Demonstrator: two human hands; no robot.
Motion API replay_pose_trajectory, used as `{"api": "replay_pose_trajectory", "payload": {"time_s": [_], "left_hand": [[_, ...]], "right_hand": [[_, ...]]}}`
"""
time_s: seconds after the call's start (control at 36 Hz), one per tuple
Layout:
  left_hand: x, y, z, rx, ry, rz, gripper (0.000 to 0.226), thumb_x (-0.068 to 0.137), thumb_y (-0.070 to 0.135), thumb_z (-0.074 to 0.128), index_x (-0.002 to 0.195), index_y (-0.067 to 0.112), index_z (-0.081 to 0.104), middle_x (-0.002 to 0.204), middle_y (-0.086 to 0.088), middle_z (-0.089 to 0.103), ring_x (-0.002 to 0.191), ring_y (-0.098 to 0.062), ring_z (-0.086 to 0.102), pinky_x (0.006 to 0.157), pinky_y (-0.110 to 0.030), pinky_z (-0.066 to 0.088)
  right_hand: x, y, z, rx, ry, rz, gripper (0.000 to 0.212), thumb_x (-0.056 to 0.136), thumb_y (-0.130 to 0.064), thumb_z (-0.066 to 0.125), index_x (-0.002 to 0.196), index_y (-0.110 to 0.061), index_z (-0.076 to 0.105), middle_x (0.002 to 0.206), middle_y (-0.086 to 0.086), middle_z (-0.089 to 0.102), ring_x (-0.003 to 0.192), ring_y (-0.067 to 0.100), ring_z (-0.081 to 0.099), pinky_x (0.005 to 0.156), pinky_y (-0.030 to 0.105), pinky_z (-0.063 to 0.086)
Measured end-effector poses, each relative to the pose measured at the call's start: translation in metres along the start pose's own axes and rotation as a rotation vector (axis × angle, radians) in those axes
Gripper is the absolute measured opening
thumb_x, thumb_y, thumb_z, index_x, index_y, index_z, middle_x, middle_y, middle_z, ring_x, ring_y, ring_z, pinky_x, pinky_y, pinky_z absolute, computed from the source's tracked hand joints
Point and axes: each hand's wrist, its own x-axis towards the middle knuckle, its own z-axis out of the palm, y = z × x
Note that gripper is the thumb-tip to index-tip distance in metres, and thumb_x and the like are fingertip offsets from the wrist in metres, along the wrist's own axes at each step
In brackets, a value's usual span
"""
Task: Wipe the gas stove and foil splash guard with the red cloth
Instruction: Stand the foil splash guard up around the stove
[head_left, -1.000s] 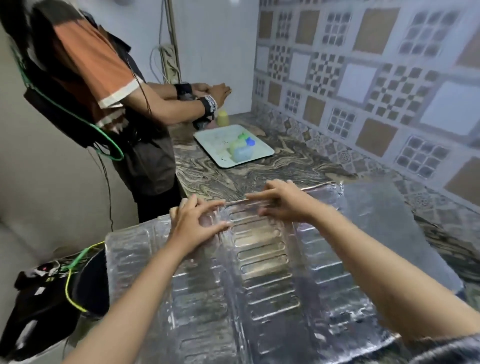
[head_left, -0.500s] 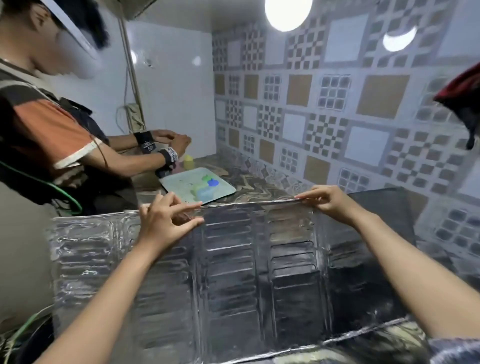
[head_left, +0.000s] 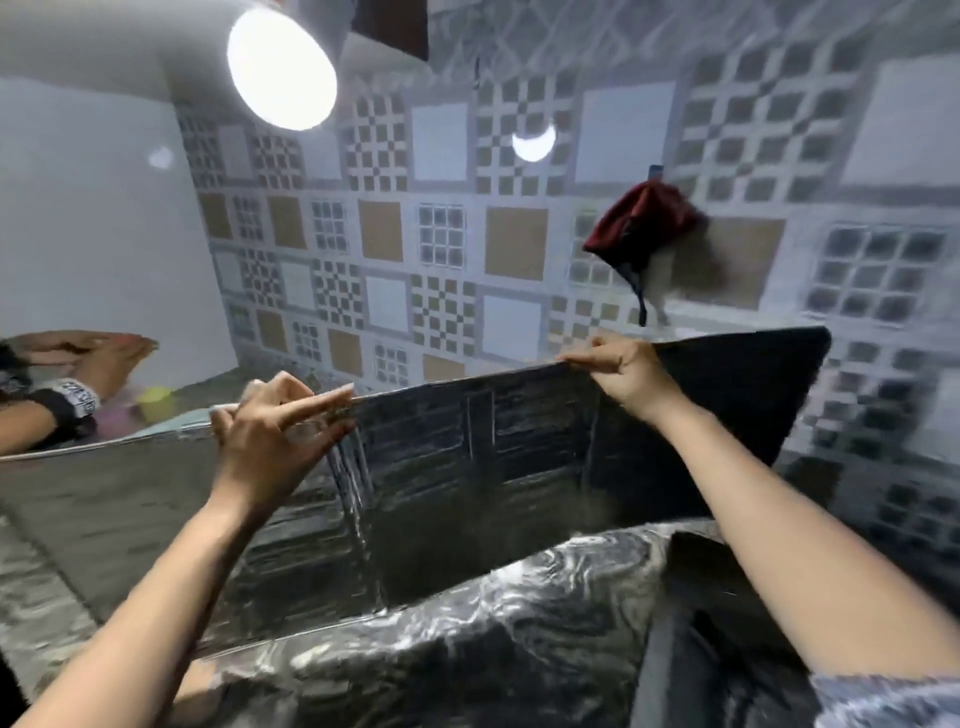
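1. The foil splash guard stands upright on the marbled counter, with its bottom edge on the stone. It is creased into panels: one runs off to the left and one on the right angles back toward the wall.
2. The left hand holds the guard's top edge at a crease. Two fingers stretch out along the edge and the others are curled against the foil. The thumb is hidden, so how tightly it holds is unclear.
3. The right hand pinches the top edge further right, with the fingers curled over the rim and clamped on the foil.
4. The red cloth hangs bunched on the tiled wall from a small hook. It is above and behind the right hand, and neither hand touches it.
5. A dark block sits on the counter under the right forearm. The motion blur makes it impossible to tell what it is.
6. A bright lamp shines overhead.
7. At the far left, beyond the guard, another person's hands are held over the counter. One wrist wears a dark wristband.
8. A yellow cup stands just beside them.
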Motion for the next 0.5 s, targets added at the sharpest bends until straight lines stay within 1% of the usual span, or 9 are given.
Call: {"api": "replay_pose_trajectory", "payload": {"time_s": [0.08,0.11,0.17,0.22,0.25,0.28,0.33,0.42,0.5], "left_hand": [[0.015,0.019,0.020,-0.038,-0.030,0.019,0.032,0.068,0.045,0.065,0.099,0.035,0.071,0.076,0.003,0.057,0.077,-0.019,0.048,0.064,-0.029,0.011],[0.019,0.026,0.026,-0.063,-0.038,0.026,0.031,0.068,0.042,0.068,0.099,0.034,0.071,0.076,0.001,0.057,0.077,-0.022,0.050,0.064,-0.030,0.013],[0.027,0.043,0.039,-0.125,-0.051,0.050,0.030,0.069,0.031,0.076,0.099,0.030,0.071,0.076,-0.003,0.058,0.076,-0.027,0.051,0.066,-0.029,0.015],[0.033,0.062,0.050,-0.174,-0.073,0.079,0.034,0.066,0.021,0.081,0.099,0.024,0.073,0.074,-0.006,0.057,0.075,-0.028,0.050,0.065,-0.022,0.013],[0.037,0.075,0.057,-0.207,-0.085,0.096,0.034,0.066,0.020,0.081,0.099,0.023,0.073,0.074,-0.006,0.057,0.074,-0.026,0.049,0.064,-0.020,0.013],[0.039,0.083,0.062,-0.234,-0.102,0.103,0.034,0.066,0.020,0.080,0.100,0.023,0.073,0.075,-0.006,0.057,0.075,-0.023,0.047,0.063,-0.020,0.014],[0.042,0.098,0.074,-0.279,-0.112,0.109,0.034,0.067,0.023,0.080,0.100,0.025,0.072,0.076,-0.003,0.056,0.076,-0.019,0.045,0.062,-0.020,0.015],[0.047,0.130,0.096,-0.332,-0.129,0.115,0.031,0.070,0.029,0.078,0.100,0.028,0.072,0.076,0.001,0.055,0.079,-0.020,0.046,0.064,-0.022,0.015],[0.050,0.164,0.118,-0.366,-0.151,0.111,0.030,0.072,0.037,0.074,0.101,0.033,0.071,0.079,0.005,0.054,0.083,-0.016,0.043,0.069,-0.030,0.022]], "right_hand": [[-0.009,0.011,-0.026,-0.100,0.068,0.018,0.023,0.082,-0.006,0.066,0.103,-0.014,0.071,0.082,0.007,0.067,0.083,0.027,0.064,0.077,0.030,0.046],[-0.012,0.015,-0.034,-0.138,0.089,0.019,0.023,0.082,-0.006,0.066,0.102,-0.015,0.072,0.086,0.008,0.069,0.086,0.028,0.064,0.079,0.031,0.047],[-0.022,0.022,-0.054,-0.198,0.128,0.024,0.023,0.082,-0.006,0.065,0.101,-0.016,0.073,0.088,0.002,0.069,0.088,0.021,0.064,0.082,0.037,0.048],[-0.035,0.027,-0.072,-0.240,0.159,0.038,0.021,0.081,-0.008,0.066,0.100,-0.015,0.073,0.083,0.003,0.067,0.083,0.016,0.060,0.077,0.036,0.047],[-0.043,0.030,-0.083,-0.268,0.177,0.053,0.021,0.081,-0.008,0.066,0.100,-0.015,0.073,0.080,0.006,0.066,0.079,0.018,0.060,0.073,0.036,0.046],[-0.048,0.034,-0.091,-0.281,0.190,0.069,0.022,0.081,-0.007,0.066,0.100,-0.015,0.073,0.078,0.008,0.065,0.078,0.021,0.060,0.071,0.036,0.045],[-0.060,0.040,-0.105,-0.297,0.197,0.107,0.024,0.081,-0.005,0.066,0.101,-0.018,0.072,0.078,0.004,0.065,0.078,0.023,0.060,0.072,0.033,0.045],[-0.083,0.050,-0.133,-0.348,0.236,0.166,0.025,0.082,-0.005,0.066,0.102,-0.017,0.072,0.077,-0.009,0.061,0.079,0.017,0.058,0.073,0.019,0.042],[-0.108,0.059,-0.160,-0.377,0.287,0.219,0.022,0.082,-0.004,0.065,0.101,-0.012,0.072,0.080,-0.009,0.062,0.083,0.014,0.061,0.078,0.017,0.044]]}}
